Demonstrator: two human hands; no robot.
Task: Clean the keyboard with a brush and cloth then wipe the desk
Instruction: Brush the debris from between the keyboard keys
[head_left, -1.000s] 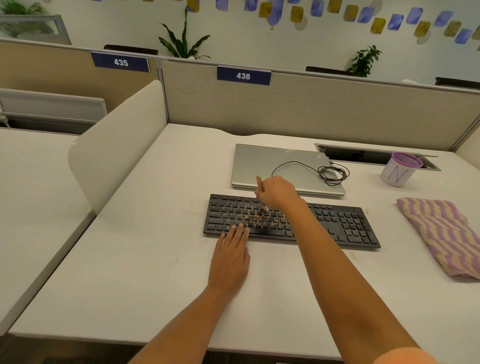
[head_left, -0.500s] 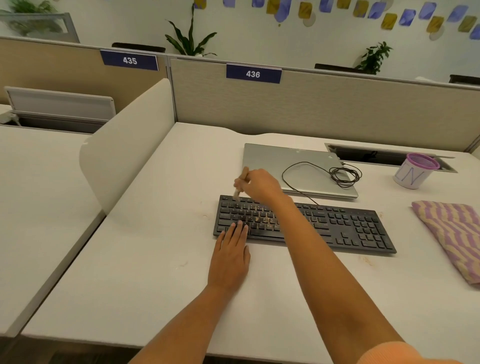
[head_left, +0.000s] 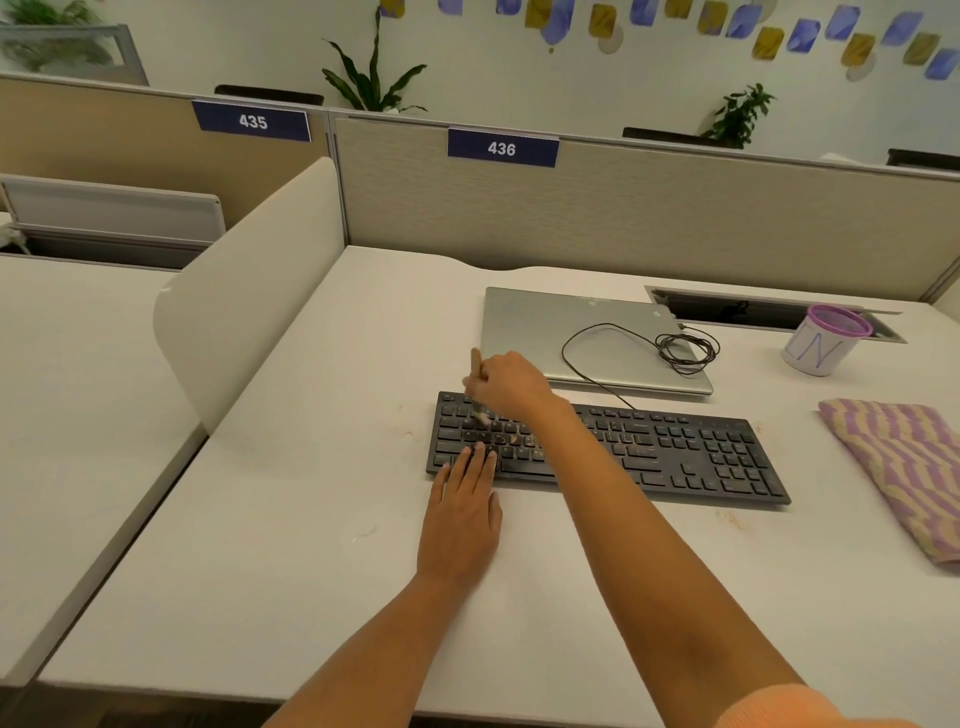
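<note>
A black keyboard (head_left: 675, 452) lies across the middle of the white desk (head_left: 291, 519), with brown crumbs on its left-centre keys. My right hand (head_left: 511, 382) is closed around a small wooden-handled brush (head_left: 475, 364); the bristles touch the upper left keys. My left hand (head_left: 462, 514) lies flat on the desk, fingers together, with the fingertips resting on the keyboard's front left edge. A purple-and-tan striped cloth (head_left: 904, 473) lies folded at the right, apart from both hands.
A closed silver laptop (head_left: 535, 332) with a coiled black cable (head_left: 685, 351) sits behind the keyboard. A pink-rimmed white cup (head_left: 821, 348) stands back right beside a cable slot. Beige partitions close the back, a white divider the left. Crumbs speckle the desk near the keyboard's right end.
My right hand has carried the brush from the keyboard's middle keys leftward and toward its upper left corner. My left hand has stayed where it was.
</note>
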